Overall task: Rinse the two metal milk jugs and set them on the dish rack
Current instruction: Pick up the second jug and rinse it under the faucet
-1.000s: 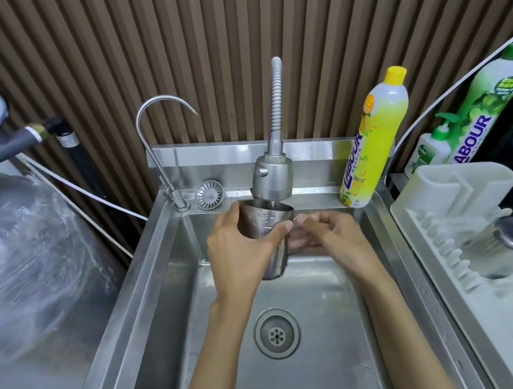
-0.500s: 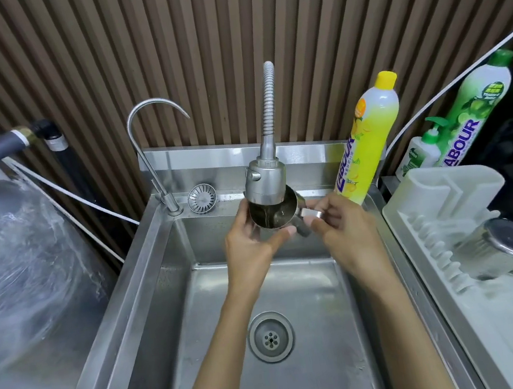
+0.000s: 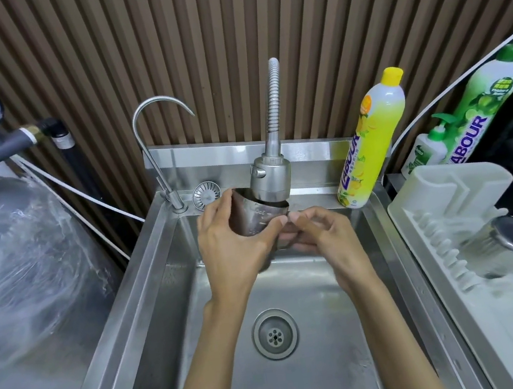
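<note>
Fingers-wise [image 3: 216, 208], curling the left hand [image 3: 233, 250] round the milk jug [image 3: 262, 220] mid-frame under the tap head [image 3: 270, 175], gripping its handle side with the right hand [image 3: 324, 237], so looks like halfway, with the other jug [image 3: 512, 244] already on the dish rack [image 3: 446, 194] right of frame.

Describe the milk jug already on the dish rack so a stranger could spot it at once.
Start at the steel sink; the white dish rack sits right of it. Tipped among its prongs lies a shiny metal jug, round base showing. Unlike the other jug, held under the tap, no hand touches it.
</note>
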A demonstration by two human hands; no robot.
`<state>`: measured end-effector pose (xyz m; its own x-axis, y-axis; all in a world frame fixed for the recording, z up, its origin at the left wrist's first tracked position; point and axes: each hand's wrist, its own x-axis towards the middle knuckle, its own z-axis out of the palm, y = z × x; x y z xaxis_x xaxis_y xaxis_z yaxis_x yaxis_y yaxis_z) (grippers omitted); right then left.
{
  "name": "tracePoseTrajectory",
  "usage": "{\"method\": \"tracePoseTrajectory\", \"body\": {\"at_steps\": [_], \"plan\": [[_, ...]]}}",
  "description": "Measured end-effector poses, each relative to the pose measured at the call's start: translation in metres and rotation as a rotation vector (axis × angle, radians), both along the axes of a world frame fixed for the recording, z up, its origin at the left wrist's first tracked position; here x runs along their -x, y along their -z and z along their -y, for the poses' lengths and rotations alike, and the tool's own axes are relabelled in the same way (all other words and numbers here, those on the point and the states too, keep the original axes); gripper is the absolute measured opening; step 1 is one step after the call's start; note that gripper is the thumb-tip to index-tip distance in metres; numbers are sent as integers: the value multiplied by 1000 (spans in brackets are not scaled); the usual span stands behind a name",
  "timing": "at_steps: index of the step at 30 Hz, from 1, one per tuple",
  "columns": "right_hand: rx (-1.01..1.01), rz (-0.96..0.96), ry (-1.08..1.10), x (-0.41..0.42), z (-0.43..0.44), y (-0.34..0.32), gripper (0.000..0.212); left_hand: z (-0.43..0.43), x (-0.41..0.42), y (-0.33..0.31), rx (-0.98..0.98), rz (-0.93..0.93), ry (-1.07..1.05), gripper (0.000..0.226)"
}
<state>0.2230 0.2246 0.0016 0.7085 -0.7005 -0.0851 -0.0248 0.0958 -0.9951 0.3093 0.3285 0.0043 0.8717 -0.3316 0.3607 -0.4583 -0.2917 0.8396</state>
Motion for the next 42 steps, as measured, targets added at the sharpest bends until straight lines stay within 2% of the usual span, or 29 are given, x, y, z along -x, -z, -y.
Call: {"method": "tracePoseTrajectory", "body": {"at_steps": [3, 6, 8, 12, 15, 19, 25, 30, 35, 39, 42], "plan": [[184, -119, 93, 5, 3, -12, 20, -1, 5, -4, -10, -100, 33, 68], [474, -298, 149, 12, 8, -24, 27, 1, 7, 3, 51, -325, 137, 35], [652, -393, 193, 18, 9, -33, 28, 3, 8, 8, 102, -441, 208, 37], [768, -387, 226, 24, 5, -41, 23, 14, 7, 20, 263, -591, 412, 42], [735, -347, 171, 23, 8, -30, 22, 22, 4, 30, 252, -490, 434, 66], [430, -170, 77, 15, 17, -11, 23, 23, 7, 34, 245, -377, 288, 91], [-28, 30, -86, 1, 14, 12, 13, 12, 4, 15, 175, -39, 148, 79], [-113, 43, -180, 1, 8, 12, 11, 2, 6, 10, 50, 70, 22, 83], [-13, -93, -69, 7, 11, 5, 17, 5, 16, 1, -40, -17, -66, 87], [214, -228, 49, 15, 19, -2, 22, 7, 16, 5, -136, -187, 33, 49], [470, -321, 131, 19, 22, -10, 24, 9, 14, 15, 26, -466, 217, 43]]}}
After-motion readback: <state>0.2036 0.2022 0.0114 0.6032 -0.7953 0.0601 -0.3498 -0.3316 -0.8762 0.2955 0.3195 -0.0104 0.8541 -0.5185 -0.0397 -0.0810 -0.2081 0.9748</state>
